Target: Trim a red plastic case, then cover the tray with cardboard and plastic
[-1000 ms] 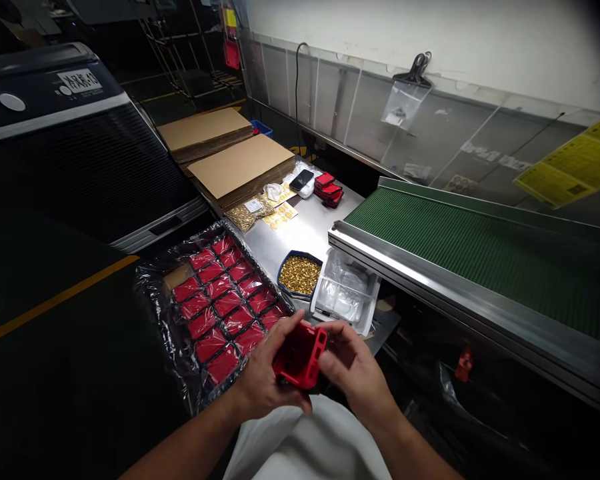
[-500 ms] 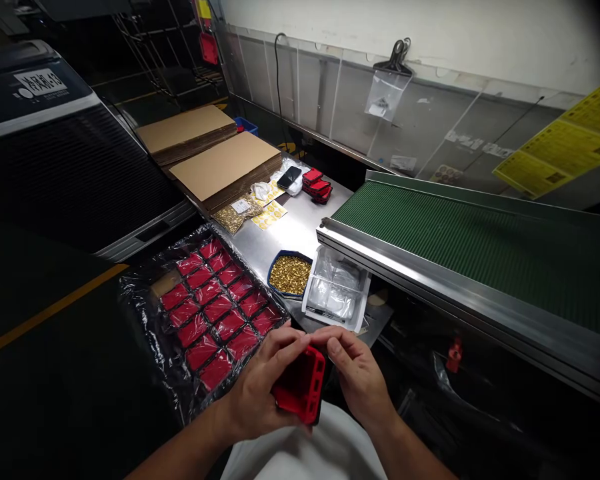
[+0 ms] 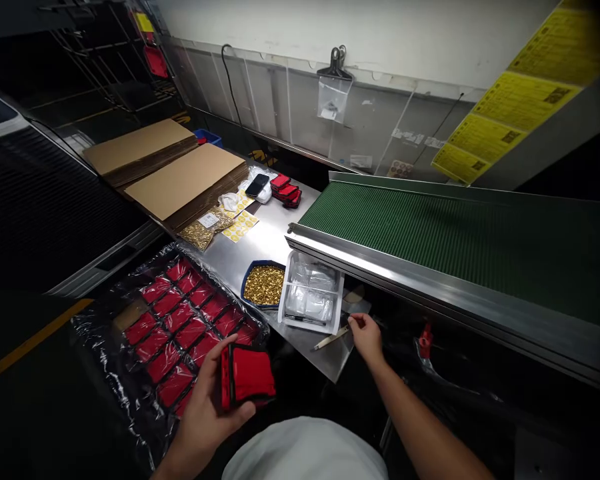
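The left hand (image 3: 205,415) curls around a boxy red-and-black plastic case (image 3: 253,373), held clear of the grey metal surface (image 3: 267,233); a loosened thumb could drop it. The right hand (image 3: 367,339), fingertips bent near its thumb, hovers beside a slim pale flat strip (image 3: 329,340); whether it grips anything, I cannot tell. A nudge could knock the strip over the edge.

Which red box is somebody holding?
The red box in the left hand; the other red boxes lie amid shiny plastic or stacked near the green conveyor.
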Action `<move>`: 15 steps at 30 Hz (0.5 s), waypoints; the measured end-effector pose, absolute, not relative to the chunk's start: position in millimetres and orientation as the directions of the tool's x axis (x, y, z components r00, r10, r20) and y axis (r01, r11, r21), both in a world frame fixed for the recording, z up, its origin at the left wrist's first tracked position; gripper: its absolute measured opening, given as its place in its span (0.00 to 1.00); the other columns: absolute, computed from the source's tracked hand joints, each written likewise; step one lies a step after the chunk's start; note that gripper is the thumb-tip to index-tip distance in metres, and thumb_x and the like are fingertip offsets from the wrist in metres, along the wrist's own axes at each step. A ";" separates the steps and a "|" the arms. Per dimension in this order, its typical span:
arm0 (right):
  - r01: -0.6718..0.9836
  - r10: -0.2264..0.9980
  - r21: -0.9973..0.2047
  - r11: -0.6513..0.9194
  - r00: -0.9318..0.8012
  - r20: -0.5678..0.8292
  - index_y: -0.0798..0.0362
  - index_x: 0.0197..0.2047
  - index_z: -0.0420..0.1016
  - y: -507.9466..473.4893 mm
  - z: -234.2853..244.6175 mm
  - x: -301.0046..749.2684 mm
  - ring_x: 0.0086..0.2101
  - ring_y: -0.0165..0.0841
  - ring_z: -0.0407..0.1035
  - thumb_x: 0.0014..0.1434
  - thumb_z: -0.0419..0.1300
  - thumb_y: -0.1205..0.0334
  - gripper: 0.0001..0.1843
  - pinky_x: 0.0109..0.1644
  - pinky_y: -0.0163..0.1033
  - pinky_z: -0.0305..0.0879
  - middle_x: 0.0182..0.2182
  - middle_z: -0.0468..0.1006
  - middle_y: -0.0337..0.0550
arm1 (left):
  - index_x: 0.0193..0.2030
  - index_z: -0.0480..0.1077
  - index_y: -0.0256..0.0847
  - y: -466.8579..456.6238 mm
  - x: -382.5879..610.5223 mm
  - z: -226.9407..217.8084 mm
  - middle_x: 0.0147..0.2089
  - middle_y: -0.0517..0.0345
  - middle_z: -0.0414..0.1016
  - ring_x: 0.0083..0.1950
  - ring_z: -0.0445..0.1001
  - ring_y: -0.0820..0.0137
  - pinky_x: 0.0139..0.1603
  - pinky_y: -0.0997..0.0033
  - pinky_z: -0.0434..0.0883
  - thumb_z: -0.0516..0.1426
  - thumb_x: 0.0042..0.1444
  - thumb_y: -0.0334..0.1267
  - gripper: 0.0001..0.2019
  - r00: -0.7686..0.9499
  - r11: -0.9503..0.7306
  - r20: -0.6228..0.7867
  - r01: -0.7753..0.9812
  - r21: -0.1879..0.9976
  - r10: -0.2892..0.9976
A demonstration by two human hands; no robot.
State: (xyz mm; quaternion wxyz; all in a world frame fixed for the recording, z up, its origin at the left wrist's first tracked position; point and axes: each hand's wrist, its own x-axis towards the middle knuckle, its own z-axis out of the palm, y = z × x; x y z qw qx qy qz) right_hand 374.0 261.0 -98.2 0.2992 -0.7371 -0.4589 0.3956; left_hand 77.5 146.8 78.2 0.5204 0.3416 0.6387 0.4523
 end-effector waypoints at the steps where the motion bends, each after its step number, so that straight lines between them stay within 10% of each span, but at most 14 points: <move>1: 0.480 0.916 -0.782 -0.397 0.262 -0.304 0.54 0.36 0.73 269.6 -114.9 384.5 0.39 0.46 0.72 0.51 0.58 0.50 0.16 0.49 0.52 0.68 0.34 0.78 0.51 | 0.64 0.55 0.48 146.8 81.7 79.4 0.56 0.50 0.69 0.53 0.74 0.58 0.51 0.67 0.75 0.71 0.39 0.46 0.46 -0.251 0.355 -0.360 -0.068 0.932 0.898; 5: 0.595 0.931 -0.718 -0.361 0.191 -0.310 0.53 0.35 0.73 292.9 -161.4 402.3 0.49 0.50 0.67 0.41 0.63 0.58 0.15 0.58 0.53 0.60 0.42 0.74 0.54 | 0.62 0.53 0.50 144.4 91.3 80.7 0.59 0.50 0.66 0.55 0.73 0.58 0.54 0.65 0.74 0.73 0.36 0.46 0.48 -0.262 0.274 -0.298 -0.126 0.953 0.918; 15: 0.640 0.916 -0.656 -0.401 0.258 -0.308 0.53 0.41 0.71 279.6 -170.2 415.0 0.40 0.48 0.71 0.51 0.57 0.51 0.17 0.45 0.49 0.65 0.37 0.76 0.55 | 0.60 0.51 0.48 141.9 83.4 83.9 0.63 0.44 0.58 0.62 0.65 0.54 0.58 0.58 0.71 0.69 0.44 0.47 0.41 -0.261 0.121 -0.128 -0.042 0.992 0.957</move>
